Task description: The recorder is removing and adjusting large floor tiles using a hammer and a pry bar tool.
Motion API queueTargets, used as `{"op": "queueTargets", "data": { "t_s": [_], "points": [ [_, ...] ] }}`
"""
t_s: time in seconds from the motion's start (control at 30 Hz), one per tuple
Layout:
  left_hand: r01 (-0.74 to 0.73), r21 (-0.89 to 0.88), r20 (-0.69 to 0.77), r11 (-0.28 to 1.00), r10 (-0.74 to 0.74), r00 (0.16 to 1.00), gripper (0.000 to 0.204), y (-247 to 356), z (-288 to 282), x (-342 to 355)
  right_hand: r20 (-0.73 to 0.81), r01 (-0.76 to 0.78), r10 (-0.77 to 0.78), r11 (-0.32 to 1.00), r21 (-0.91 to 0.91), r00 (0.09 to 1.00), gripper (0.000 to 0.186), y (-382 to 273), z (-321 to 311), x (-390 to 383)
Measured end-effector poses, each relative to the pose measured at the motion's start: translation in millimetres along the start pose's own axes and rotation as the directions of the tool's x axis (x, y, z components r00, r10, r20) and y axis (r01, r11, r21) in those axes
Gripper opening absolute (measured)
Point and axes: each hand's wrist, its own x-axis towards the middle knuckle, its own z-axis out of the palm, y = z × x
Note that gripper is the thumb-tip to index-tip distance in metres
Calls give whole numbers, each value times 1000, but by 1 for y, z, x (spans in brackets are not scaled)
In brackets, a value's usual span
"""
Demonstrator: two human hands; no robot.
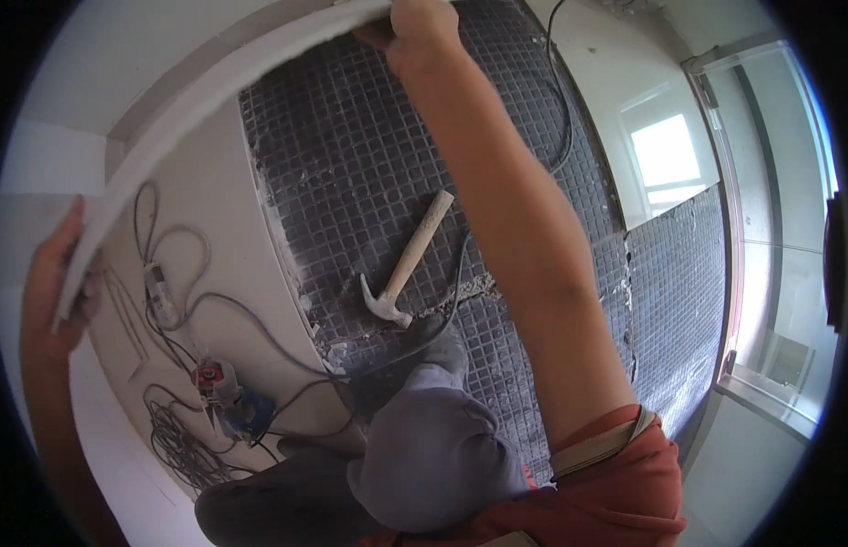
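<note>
Bathroom floor (369, 164), dark mosaic tile; hammer (406, 264) and cables (182, 301) lying below. My left hand (55, 283) and right hand (415, 32) each grip an edge of a white panel (196, 100), held overhead. I'd keep both grips level.

The big flat board (196, 87) is white. The floor of tiny square tiles (369, 155) is dark grey with pale lines, like a grid. The hammer (408, 260) has a light brown wooden handle and a silver head. The tangled cables (182, 438) are grey. The shirt sleeve (625, 483) is red-orange.
</note>
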Motion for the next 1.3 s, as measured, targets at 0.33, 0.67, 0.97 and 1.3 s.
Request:
{"op": "queueTargets", "data": {
  "t_s": [0.33, 0.67, 0.97, 1.3],
  "points": [
    [294, -324, -6, 899, -313, 950, 53, -223, 164, 13, -42, -216, 233, 945, 247, 971, 45, 134, -140, 14],
    [-19, 335, -374, 942, 151, 915, 55, -303, 249, 42, -248, -46, 24, 996, -83, 968, 36, 197, -192, 31],
    [23, 212, -366, 977, 58, 929, 55, -286, 205, 25, -300, -27, -5, 995, -101, 954, 31, 168, -153, 16],
    [179, 110, 15, 978, -182, 983, 48, -6, 18, -16, -120, 41, -46, 998, -47, 992, 30, 37, -21, 20]
  ]
}}
